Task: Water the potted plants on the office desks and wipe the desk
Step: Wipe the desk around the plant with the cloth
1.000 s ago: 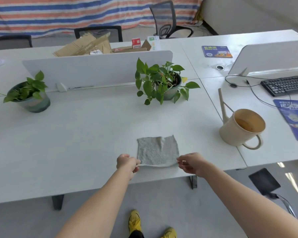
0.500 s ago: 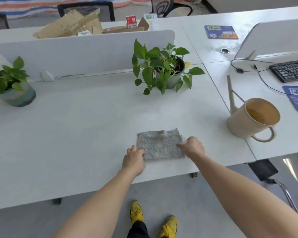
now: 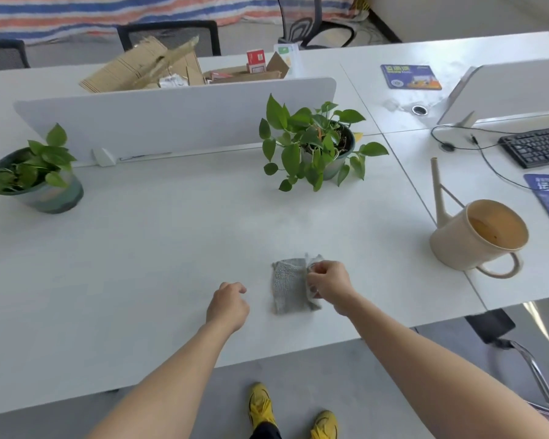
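A small grey cloth (image 3: 288,285), folded narrow, lies on the white desk (image 3: 159,248) near its front edge. My right hand (image 3: 328,283) pinches the cloth's right edge with curled fingers. My left hand (image 3: 227,305) hovers a little left of the cloth, fingers loosely curled, holding nothing. One potted plant (image 3: 314,147) stands behind the cloth by the divider. A second potted plant (image 3: 32,175) sits at the far left. A beige watering can (image 3: 476,236) stands to the right on the neighbouring desk.
A white divider panel (image 3: 171,115) runs across the back of the desk, with cardboard boxes (image 3: 146,68) behind it. A black keyboard (image 3: 536,145) with cables and blue leaflets lie at the right. Office chairs stand beyond the desks.
The cloth has been folded again, from a wide strip into a narrow piece. My left hand let go and drew back to the left. My right hand now pinches the cloth's right edge.
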`<state>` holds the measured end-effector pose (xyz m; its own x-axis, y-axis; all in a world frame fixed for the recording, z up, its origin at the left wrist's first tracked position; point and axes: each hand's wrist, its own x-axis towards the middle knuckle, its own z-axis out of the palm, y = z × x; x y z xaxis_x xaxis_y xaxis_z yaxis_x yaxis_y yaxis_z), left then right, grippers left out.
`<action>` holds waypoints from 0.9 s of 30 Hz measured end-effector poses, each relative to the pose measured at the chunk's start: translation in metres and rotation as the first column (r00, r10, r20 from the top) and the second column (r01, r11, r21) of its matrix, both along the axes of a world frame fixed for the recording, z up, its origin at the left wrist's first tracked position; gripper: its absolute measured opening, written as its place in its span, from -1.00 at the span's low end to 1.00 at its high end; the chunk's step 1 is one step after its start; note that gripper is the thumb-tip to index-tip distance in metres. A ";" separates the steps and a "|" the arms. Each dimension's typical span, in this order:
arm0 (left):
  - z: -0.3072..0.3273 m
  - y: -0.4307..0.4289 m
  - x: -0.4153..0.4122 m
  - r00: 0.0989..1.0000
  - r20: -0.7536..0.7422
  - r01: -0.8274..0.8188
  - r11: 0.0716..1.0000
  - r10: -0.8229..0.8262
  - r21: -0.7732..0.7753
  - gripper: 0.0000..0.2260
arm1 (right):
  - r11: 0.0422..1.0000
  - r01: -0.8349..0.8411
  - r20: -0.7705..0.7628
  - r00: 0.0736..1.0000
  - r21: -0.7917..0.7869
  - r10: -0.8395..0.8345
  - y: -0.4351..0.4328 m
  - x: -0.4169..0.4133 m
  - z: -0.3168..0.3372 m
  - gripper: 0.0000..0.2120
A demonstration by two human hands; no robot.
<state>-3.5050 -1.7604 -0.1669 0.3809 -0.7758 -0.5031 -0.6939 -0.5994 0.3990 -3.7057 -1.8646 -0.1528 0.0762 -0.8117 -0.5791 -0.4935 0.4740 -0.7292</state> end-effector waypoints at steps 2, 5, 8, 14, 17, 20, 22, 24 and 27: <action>0.001 0.002 0.008 1.000 -0.004 -0.005 1.000 0.005 0.003 -0.65 | 0.992 -0.126 -0.045 0.991 0.006 0.126 0.008 0.017 -0.004 -0.86; 0.002 0.006 0.012 0.997 0.040 0.067 0.998 -0.068 0.017 -0.64 | 0.966 -0.255 -0.095 0.962 0.040 0.257 0.016 0.024 -0.012 -0.79; 0.006 0.007 0.003 0.967 0.118 0.227 0.974 -0.226 0.006 -0.61 | 0.948 -0.317 -0.187 0.931 0.005 0.312 0.020 0.013 -0.016 -0.64; 0.009 -0.006 -0.049 0.785 0.238 0.586 0.810 -0.573 0.017 -0.62 | 0.982 -0.134 -0.251 0.963 -0.133 0.098 -0.014 -0.040 0.008 -0.68; 0.007 -0.014 -0.071 0.695 0.239 0.662 0.733 -0.678 0.154 -0.60 | 0.931 -0.006 -0.366 0.920 -0.366 -0.138 -0.050 -0.093 0.047 -0.70; 0.011 -0.024 -0.089 0.662 0.246 0.651 0.706 -0.708 0.279 -0.62 | 0.848 0.070 -0.472 0.806 -0.525 -0.358 -0.088 -0.163 0.084 -0.63; 0.013 -0.028 -0.098 0.670 0.255 0.619 0.714 -0.697 0.327 -0.63 | 0.832 0.116 -0.539 0.712 -0.542 -0.451 -0.107 -0.204 0.098 -0.55; 0.015 -0.033 -0.105 0.698 0.245 0.584 0.733 -0.673 0.349 -0.63 | 0.876 0.188 -0.622 0.639 -0.444 -0.452 -0.121 -0.244 0.098 -0.46; 0.015 -0.037 -0.114 0.751 0.225 0.527 0.769 -0.621 0.363 -0.62 | 0.901 0.378 -0.575 0.697 -0.213 -0.428 -0.128 -0.282 0.087 -0.47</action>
